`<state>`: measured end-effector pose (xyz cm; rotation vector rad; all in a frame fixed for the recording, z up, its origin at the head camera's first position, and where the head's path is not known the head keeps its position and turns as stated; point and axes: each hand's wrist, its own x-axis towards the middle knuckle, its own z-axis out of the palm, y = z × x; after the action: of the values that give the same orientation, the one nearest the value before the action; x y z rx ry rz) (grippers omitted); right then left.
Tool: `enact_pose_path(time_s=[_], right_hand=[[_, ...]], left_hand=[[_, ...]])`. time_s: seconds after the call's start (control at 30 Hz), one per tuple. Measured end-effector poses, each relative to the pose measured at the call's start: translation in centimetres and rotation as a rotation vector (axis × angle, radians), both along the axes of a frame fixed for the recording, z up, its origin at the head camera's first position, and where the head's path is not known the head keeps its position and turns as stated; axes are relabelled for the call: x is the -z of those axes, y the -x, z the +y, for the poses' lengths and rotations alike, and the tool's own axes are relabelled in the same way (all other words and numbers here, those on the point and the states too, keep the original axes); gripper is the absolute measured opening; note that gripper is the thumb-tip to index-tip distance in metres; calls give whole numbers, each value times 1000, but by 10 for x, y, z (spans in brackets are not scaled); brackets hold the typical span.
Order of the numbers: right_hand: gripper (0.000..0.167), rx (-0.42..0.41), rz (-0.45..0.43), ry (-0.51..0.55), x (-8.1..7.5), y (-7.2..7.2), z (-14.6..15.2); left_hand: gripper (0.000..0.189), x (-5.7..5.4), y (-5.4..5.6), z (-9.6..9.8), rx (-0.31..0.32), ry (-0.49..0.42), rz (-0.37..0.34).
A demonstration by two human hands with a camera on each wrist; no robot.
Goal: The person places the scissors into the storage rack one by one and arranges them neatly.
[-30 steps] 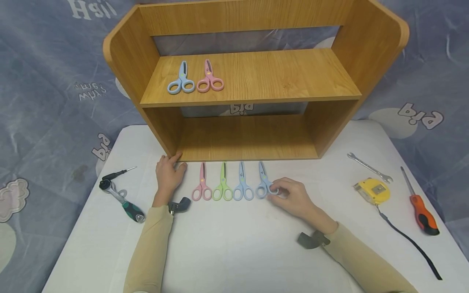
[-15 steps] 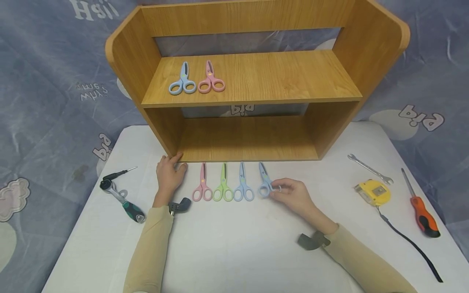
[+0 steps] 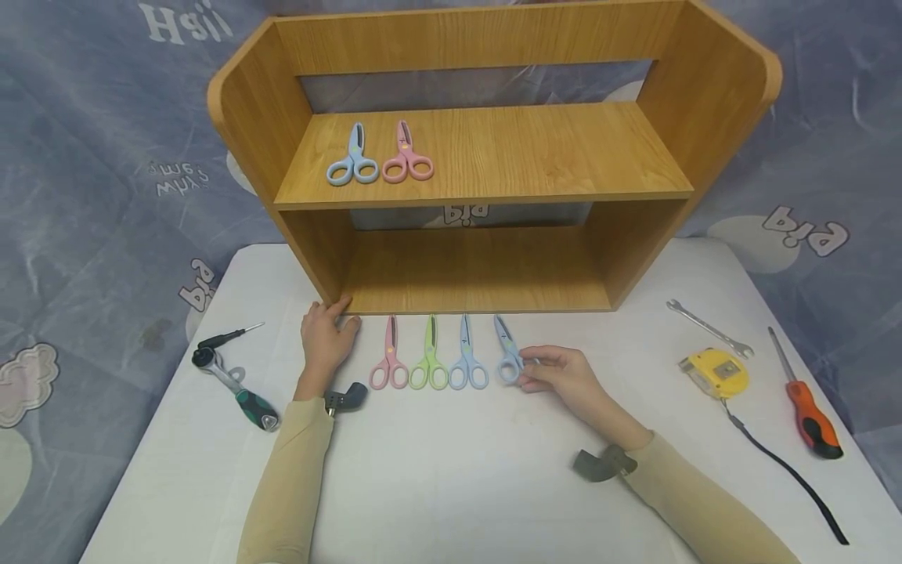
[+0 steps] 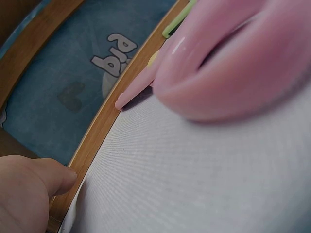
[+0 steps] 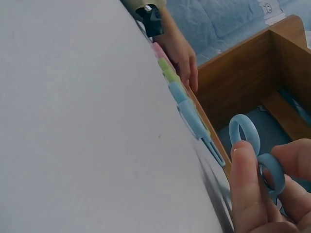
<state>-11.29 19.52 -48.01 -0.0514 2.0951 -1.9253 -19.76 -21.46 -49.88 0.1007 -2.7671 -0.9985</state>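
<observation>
My right hand point(image 3: 564, 378) pinches the light blue scissors point(image 3: 504, 335) at the right end of a row, by a finger loop. In the right wrist view the handle loops point(image 5: 252, 131) stand raised between thumb and fingers. The blade end points toward the shelf. To the left lie another pair of blue scissors point(image 3: 466, 345), green scissors point(image 3: 431, 345) and pink scissors point(image 3: 391, 345), tips along the shelf's front edge. My left hand point(image 3: 326, 345) rests at the lower left front corner of the wooden shelf point(image 3: 479, 294), fingers on its edge and holding nothing.
On the upper board lie blue scissors point(image 3: 355, 149) and pink scissors point(image 3: 405, 149). At left are a small black screwdriver point(image 3: 221, 338) and a ratchet point(image 3: 243, 395). At right lie a wrench point(image 3: 708, 327), a yellow tape measure point(image 3: 717, 374) and an orange screwdriver point(image 3: 810, 415).
The rightmost blue scissors have turned in my right hand, their tip shifting slightly left, with the right loop now mostly behind the fingers. My left hand stays in place.
</observation>
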Motion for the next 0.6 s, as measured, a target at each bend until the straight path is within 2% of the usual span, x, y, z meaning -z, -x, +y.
enact_pose_path(time_s=[0.13, 0.27, 0.4, 0.5, 0.6], right_hand=[[41, -24, -25, -6, -8, -3, -1], [42, -79, -5, 22, -25, -7, -2], [41, -156, 128, 61, -52, -11, -2], [35, -190, 225, 70, -76, -13, 0], [42, -203, 297, 93, -103, -14, 0]], left_hand=[[50, 1, -1, 0, -3, -1, -13], [50, 2, -1, 1, -8, -8, -16], [50, 3, 0, 1, -3, -14, -3], [49, 3, 1, 1, 2, -17, 11], [49, 3, 1, 0, 0, -14, 27]])
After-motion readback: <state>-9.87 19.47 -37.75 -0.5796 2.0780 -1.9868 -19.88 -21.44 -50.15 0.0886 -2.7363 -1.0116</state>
